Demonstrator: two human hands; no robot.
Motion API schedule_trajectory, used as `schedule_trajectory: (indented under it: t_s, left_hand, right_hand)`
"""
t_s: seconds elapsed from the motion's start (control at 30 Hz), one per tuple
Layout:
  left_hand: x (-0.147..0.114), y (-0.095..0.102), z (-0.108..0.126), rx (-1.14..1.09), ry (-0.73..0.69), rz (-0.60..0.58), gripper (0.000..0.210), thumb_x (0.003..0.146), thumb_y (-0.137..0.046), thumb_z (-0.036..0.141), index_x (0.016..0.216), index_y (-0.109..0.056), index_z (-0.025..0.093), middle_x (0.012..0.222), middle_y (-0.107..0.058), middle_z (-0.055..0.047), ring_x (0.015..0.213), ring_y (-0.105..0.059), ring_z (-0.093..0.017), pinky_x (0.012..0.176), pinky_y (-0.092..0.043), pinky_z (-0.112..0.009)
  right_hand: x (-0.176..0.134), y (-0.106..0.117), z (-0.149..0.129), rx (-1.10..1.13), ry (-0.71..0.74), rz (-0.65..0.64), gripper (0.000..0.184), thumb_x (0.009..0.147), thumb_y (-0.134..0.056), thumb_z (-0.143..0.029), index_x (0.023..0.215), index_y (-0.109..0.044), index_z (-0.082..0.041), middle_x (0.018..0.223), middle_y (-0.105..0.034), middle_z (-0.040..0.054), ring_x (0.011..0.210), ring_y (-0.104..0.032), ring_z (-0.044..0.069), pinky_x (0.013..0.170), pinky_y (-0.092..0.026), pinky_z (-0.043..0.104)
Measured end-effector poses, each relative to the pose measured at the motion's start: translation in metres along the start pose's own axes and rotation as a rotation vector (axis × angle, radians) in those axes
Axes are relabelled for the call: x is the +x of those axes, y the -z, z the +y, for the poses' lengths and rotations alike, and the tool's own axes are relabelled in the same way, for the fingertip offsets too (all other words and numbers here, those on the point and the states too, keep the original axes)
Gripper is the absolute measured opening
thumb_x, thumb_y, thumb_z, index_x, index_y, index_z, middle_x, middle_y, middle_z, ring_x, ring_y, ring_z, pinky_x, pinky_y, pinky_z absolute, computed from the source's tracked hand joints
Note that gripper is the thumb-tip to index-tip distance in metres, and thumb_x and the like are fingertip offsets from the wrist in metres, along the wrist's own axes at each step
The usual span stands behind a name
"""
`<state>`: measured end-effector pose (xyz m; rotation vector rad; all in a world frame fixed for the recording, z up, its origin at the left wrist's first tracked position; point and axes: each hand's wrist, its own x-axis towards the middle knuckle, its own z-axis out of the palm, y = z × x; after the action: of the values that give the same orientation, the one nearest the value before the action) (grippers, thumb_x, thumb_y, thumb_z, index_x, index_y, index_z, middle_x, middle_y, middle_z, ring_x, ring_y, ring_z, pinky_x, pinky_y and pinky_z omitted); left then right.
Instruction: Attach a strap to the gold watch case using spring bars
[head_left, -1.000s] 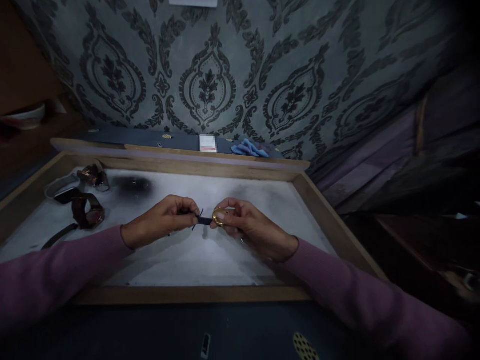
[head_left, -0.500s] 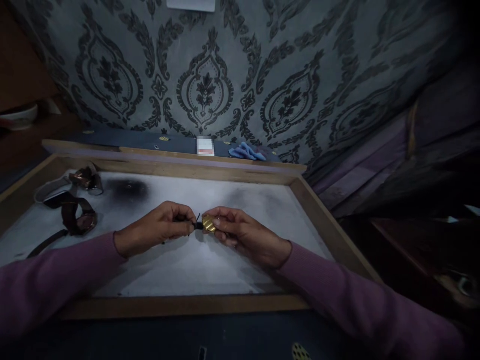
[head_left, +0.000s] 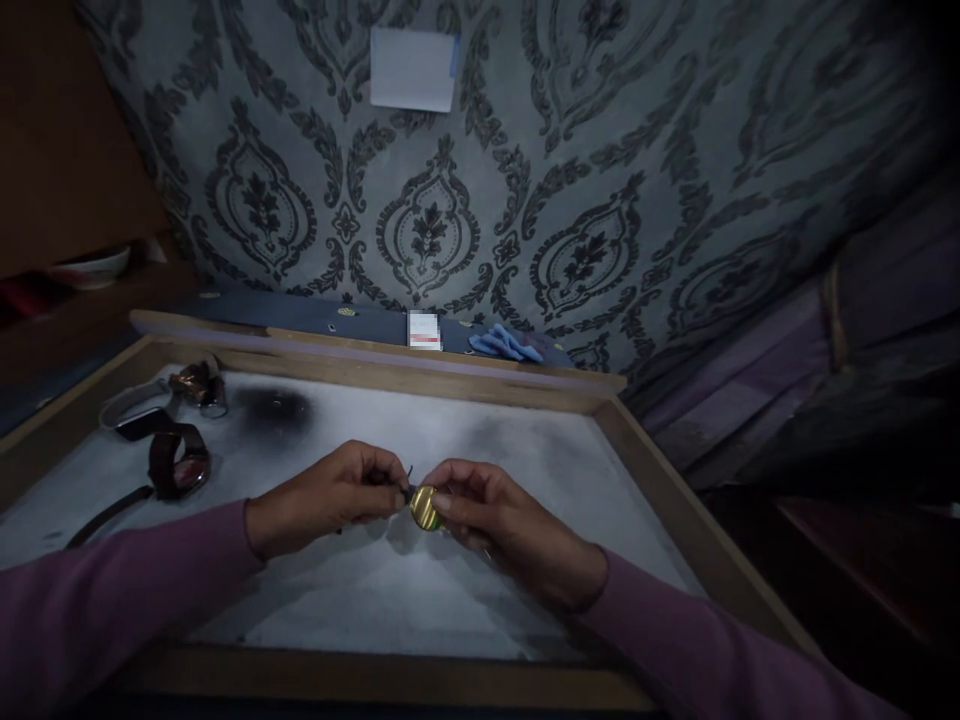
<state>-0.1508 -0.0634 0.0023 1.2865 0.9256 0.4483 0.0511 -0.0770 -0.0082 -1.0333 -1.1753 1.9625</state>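
Note:
My right hand (head_left: 491, 510) pinches a round, shiny gold watch case (head_left: 427, 508) between thumb and fingers, with a ridged or striped surface facing up. Pressed close to its left side, my left hand (head_left: 360, 492) has thumb and forefinger closed on a small dark strap-like piece (head_left: 409, 490). A thin dark tip sticks up from it; most of the piece is hidden by the fingers. Both hands are above the white floor of a wood-framed tray (head_left: 360, 655). At the tray's left lies a dark-strapped wristwatch (head_left: 187, 472), curled on its side.
Behind that watch are a metal-banded watch (head_left: 135, 405) and a brown shiny watch (head_left: 196, 382). A blue cloth (head_left: 506, 343) and a small white box (head_left: 425, 331) sit beyond the tray's back edge. A bowl (head_left: 91, 268) stands on a shelf at left; a patterned wall rises behind.
My view has tilted up, so everything sits lower in the picture. The gold case has turned to show more of its round face. Both hands keep their holds.

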Motion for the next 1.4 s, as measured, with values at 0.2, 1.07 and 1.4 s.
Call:
schedule_trajectory:
  t_s: [0.2, 1.07, 1.4]
  left_hand:
    - [0.0000, 0.0002, -0.0020, -0.053, -0.032, -0.009, 0.020, 0.068, -0.063, 0.032, 0.077, -0.057, 0.015, 0.050, -0.041, 0.009, 0.046, -0.028, -0.007, 0.045, -0.018, -0.022]
    - [0.0004, 0.0026, -0.0043, -0.127, 0.013, -0.053, 0.008, 0.062, -0.060, 0.022, 0.062, -0.056, 0.015, 0.048, -0.044, 0.007, 0.044, -0.034, -0.006, 0.045, -0.022, -0.022]
    - [-0.0011, 0.0015, -0.0024, -0.089, 0.036, -0.068, 0.009, 0.060, -0.060, 0.023, 0.060, -0.055, 0.016, 0.047, -0.044, 0.007, 0.044, -0.034, -0.007, 0.045, -0.022, -0.022]
  right_hand:
    - [-0.0016, -0.0042, -0.0003, 0.020, 0.012, -0.059, 0.030, 0.076, -0.076, -0.038, 0.088, -0.060, -0.015, 0.066, -0.050, -0.0051, 0.045, -0.036, 0.002, 0.041, -0.013, 0.019]
    - [0.0013, -0.0106, 0.0029, -0.120, 0.063, -0.048, 0.032, 0.079, -0.072, -0.041, 0.091, -0.053, -0.019, 0.072, -0.053, -0.0033, 0.050, -0.031, 0.006, 0.046, -0.018, 0.022]
    - [0.0003, -0.0082, 0.0034, -0.260, 0.129, -0.052, 0.029, 0.082, -0.068, -0.044, 0.092, -0.054, -0.020, 0.073, -0.052, -0.0025, 0.050, -0.029, 0.007, 0.044, -0.020, 0.022]
